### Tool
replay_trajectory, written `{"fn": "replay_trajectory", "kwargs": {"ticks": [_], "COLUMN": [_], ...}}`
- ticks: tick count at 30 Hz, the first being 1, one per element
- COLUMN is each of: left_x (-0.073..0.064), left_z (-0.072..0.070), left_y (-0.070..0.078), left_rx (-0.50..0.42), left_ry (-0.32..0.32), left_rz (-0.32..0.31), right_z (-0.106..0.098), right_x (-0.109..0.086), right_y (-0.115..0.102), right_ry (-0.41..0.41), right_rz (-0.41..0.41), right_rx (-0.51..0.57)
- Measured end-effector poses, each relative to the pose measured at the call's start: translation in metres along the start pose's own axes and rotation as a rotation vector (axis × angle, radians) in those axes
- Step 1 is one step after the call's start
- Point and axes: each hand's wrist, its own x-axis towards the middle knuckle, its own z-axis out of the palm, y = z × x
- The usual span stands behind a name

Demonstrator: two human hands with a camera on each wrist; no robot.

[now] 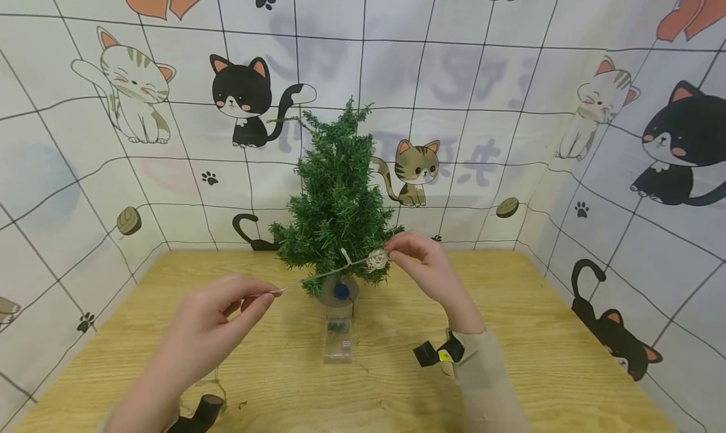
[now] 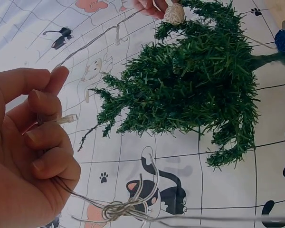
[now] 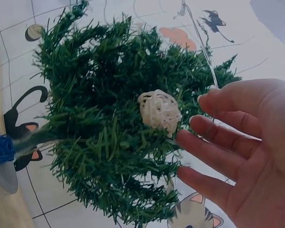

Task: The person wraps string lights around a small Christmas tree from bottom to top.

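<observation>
A small green artificial tree [image 1: 334,187] stands upright in front of both hands. Between them runs a thin string-light wire [image 1: 326,273], stretched across the front of the lower branches. My left hand [image 1: 218,319] pinches it on the left; in the left wrist view a small clear bulb [image 2: 68,118] pokes out from the curled fingers, and a knotted bundle of wire [image 2: 116,209] hangs below them. On the right, my right hand [image 1: 425,270] pinches the wire between thumb and index finger. Just beside those fingertips, a white woven ball [image 3: 160,110] sits against the branches.
Below the tree, blue winding [image 1: 341,291] shows at its round grey base [image 1: 326,294]. A clear plastic piece [image 1: 338,351] lies in front of it on the wooden table [image 1: 283,382]. Cat-printed cloth [image 1: 363,61] encloses the back and sides.
</observation>
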Motion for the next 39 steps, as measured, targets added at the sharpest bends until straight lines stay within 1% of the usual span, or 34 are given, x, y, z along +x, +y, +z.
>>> {"fn": "replay_trajectory", "kwargs": {"ticks": [4, 9, 16, 18, 24, 31, 39], "left_x": [0.001, 0.001, 0.000, 0.001, 0.002, 0.002, 0.003], "left_z": [0.005, 0.009, 0.012, 0.013, 0.016, 0.017, 0.020], "left_y": [-0.001, -0.002, -0.003, -0.003, -0.003, -0.004, -0.006], "left_rx": [0.009, 0.014, 0.031, 0.030, 0.037, 0.048, 0.067], "left_ry": [-0.005, -0.032, -0.055, -0.060, -0.064, -0.072, -0.105], "left_rz": [-0.001, -0.001, -0.015, -0.018, -0.013, -0.011, -0.035], "right_z": [0.000, 0.001, -0.001, -0.001, 0.001, 0.002, 0.002], "right_x": [0.000, 0.002, 0.001, 0.002, 0.003, 0.002, 0.003], "right_y": [0.004, 0.003, -0.025, -0.019, 0.017, 0.021, 0.028], "right_ry": [0.005, 0.012, 0.007, 0.006, 0.005, -0.027, -0.079], "right_rz": [0.035, 0.083, 0.089, 0.091, 0.105, 0.118, 0.152], "right_rx": [-0.005, -0.016, -0.028, -0.026, -0.016, -0.035, -0.069]}}
